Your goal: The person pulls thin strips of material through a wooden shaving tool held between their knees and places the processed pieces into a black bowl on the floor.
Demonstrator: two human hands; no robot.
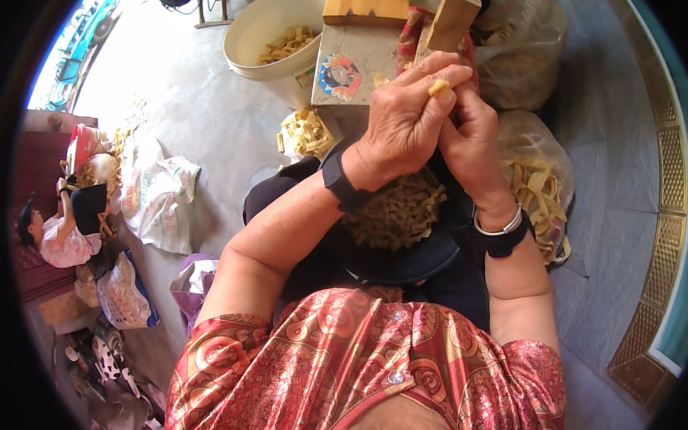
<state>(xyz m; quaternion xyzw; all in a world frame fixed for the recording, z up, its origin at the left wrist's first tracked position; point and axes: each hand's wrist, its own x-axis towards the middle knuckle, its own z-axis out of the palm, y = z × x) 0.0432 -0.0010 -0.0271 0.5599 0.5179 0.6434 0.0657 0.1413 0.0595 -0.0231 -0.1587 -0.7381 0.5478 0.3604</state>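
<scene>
Both hands meet above my lap, in front of a wooden block that stands slanted beside red cloth. My left hand is closed, with a small yellow piece showing between its thumb and fingers. Pressed against it from the right is my right hand, its fingers curled and partly covered; whatever they grip cannot be made out. Below the hands, a dark basin rests on my lap with many flat yellowish pieces in it.
A white bucket of yellow pieces stands beyond a pile of short pieces. A stickered grey box sits ahead. Clear bags with yellow strips lie right. At far left, another person sits near white sacks.
</scene>
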